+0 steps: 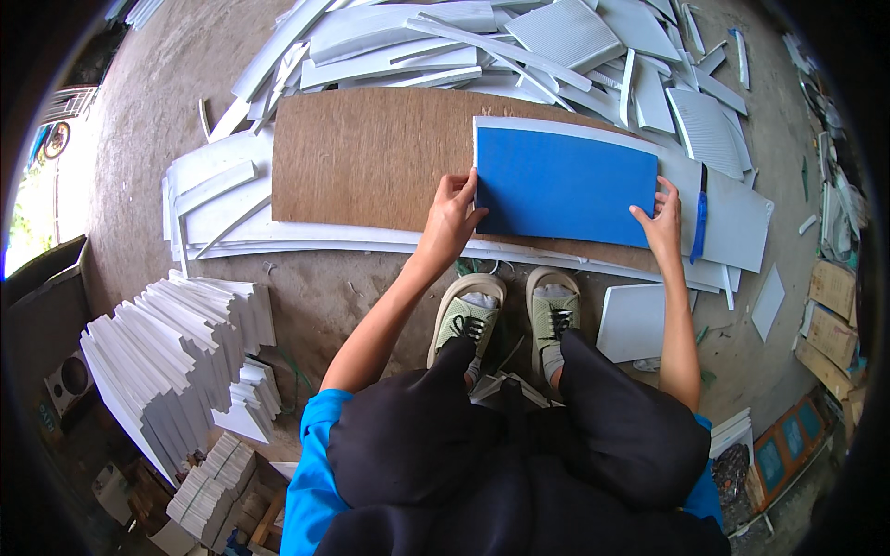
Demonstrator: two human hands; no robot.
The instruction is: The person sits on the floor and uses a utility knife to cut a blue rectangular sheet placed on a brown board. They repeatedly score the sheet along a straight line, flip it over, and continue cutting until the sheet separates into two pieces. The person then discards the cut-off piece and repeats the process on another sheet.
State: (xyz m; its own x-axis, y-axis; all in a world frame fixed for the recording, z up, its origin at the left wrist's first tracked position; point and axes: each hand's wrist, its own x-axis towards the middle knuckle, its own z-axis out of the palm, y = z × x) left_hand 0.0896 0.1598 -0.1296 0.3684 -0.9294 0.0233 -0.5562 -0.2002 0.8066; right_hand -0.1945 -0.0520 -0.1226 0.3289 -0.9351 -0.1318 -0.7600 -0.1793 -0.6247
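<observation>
A flat blue rectangular panel (565, 181) lies over a white sheet (478, 139), whose rim shows along the panel's far and left edges. Both rest on a brown wooden board (371, 153). My left hand (451, 215) grips the left edge, fingers bent around it and thumb near the lower corner. At the right edge, my right hand (661, 222) holds the panel with its thumb on the lower corner and fingers along the side. Just right of that hand lies a blue-handled cutter knife (700, 222) on a white board.
White boards (218, 171) lie beneath the wooden one. Beyond is a heap of white offcuts and strips (399, 42). Stacked white pieces (176, 352) stand at left, with tied bundles (213, 486) nearer. Cardboard boxes (830, 320) line the right side. My shoes (466, 315) are close to the boards.
</observation>
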